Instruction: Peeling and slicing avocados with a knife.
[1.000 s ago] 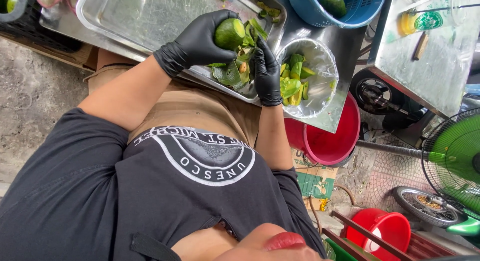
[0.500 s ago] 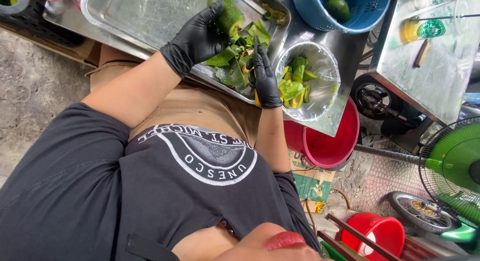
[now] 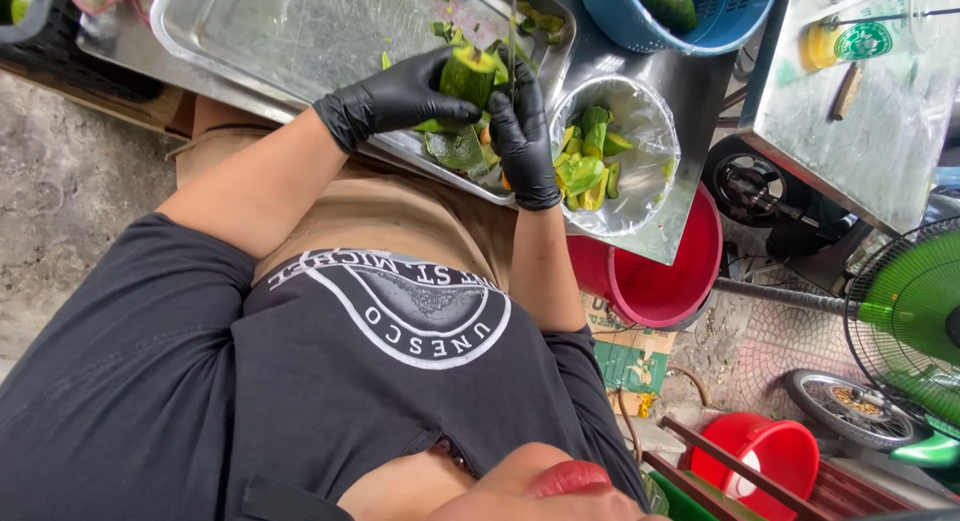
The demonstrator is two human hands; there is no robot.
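Fingers of the left hand (image 3: 400, 99) curl closed around a green mango (image 3: 467, 76), steadying it over the steel tray (image 3: 250, 31) so trimmings land among the green peels (image 3: 455, 146). At the mango's three o'clock, the right hand (image 3: 522, 131) grips a knife (image 3: 512, 41), blade upright against the fruit. Further toward three o'clock sits a bag-lined bowl (image 3: 640, 121) of cut slices (image 3: 585, 166), close enough for dropping pieces in.

Two gloved hands: left (image 3: 400, 99), right (image 3: 522, 131). One steel tray (image 3: 260, 31) at 11 o'clock. One blue basket (image 3: 620, 16). Two red buckets (image 3: 665, 281) (image 3: 765, 456), 4 o'clock.
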